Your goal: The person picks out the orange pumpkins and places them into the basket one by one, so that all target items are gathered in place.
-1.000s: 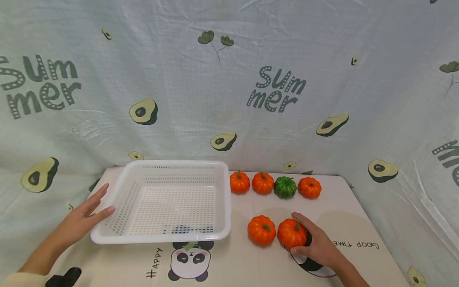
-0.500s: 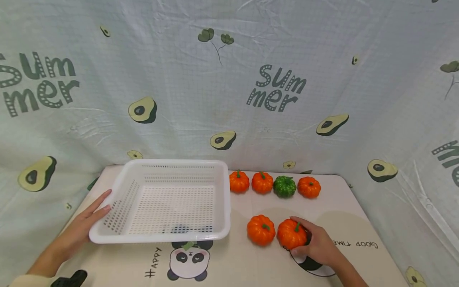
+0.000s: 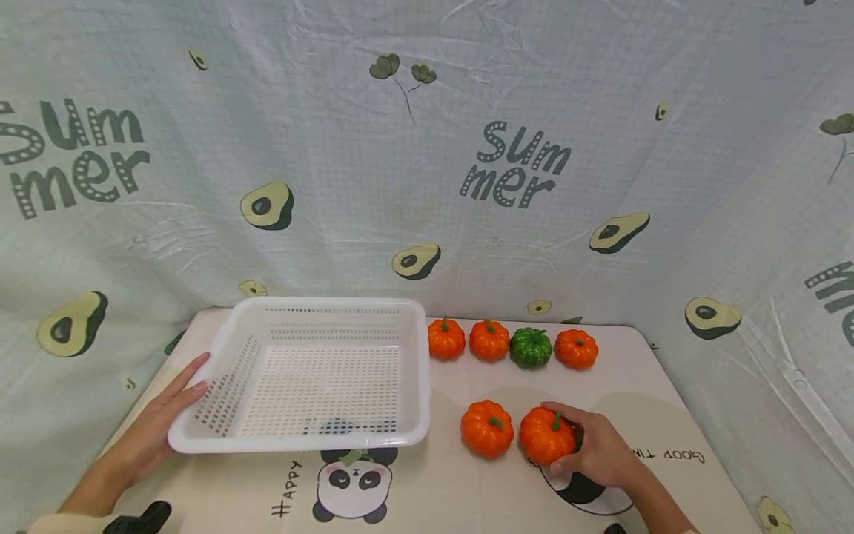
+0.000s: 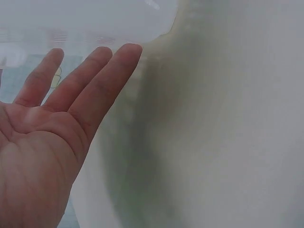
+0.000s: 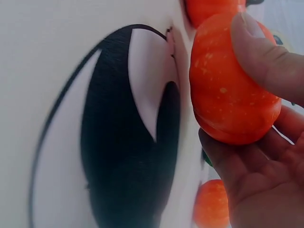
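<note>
My right hand grips a small orange pumpkin with a green stem, thumb on the near side and fingers round the far side. In the right wrist view this pumpkin sits between thumb and fingers, with a narrow gap between it and the printed tabletop. Beside it on the table is another orange pumpkin. With fairly straight fingers, my left hand rests against the left wall of a white perforated plastic basket. The left wrist view has its fingertips at the basket's lower edge.
Along the table's back edge stand an orange pumpkin, a second orange one, a green pumpkin and a further orange one. Behind the pale printed table hangs a light curtain with avocado prints.
My left hand has come in against the basket's left wall. The right hand, holding the pumpkin, has shifted slightly to the right, widening the gap to the neighbouring pumpkin.
</note>
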### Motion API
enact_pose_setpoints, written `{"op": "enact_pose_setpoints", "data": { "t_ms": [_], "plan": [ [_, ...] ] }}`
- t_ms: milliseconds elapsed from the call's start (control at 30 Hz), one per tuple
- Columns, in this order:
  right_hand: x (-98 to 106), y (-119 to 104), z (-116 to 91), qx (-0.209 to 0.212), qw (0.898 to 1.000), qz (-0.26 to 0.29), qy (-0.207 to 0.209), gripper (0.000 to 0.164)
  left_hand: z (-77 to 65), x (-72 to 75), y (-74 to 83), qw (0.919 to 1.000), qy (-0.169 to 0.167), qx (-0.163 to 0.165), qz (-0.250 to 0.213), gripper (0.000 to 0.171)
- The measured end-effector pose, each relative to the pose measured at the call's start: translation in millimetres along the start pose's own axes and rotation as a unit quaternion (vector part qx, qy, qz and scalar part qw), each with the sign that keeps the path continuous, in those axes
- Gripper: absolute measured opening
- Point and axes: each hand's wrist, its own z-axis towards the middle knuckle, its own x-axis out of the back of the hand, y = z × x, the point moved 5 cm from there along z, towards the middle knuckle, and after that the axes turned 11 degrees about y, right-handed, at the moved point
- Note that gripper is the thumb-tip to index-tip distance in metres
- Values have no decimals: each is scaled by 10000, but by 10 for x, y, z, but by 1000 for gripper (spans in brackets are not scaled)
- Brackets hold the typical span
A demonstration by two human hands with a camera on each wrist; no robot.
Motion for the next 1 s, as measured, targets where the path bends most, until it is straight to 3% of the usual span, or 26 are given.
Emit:
{"op": "enact_pose_setpoints", "data": {
  "t_ms": [267, 733, 1000],
  "plan": [
    [110, -113, 51, 426, 9990, -50, -89, 90, -12, 17, -19, 9998, 11, -125, 183, 70],
    [209, -301, 166, 1214, 9923, 168, -188, 85, -44, 4, 2, 9997, -75, -221, 52, 69],
    [220, -472, 202, 1211, 9921, 130, -293, 84, -54, -9, 16, 9997, -24, -209, 85, 70]
  ]
}}
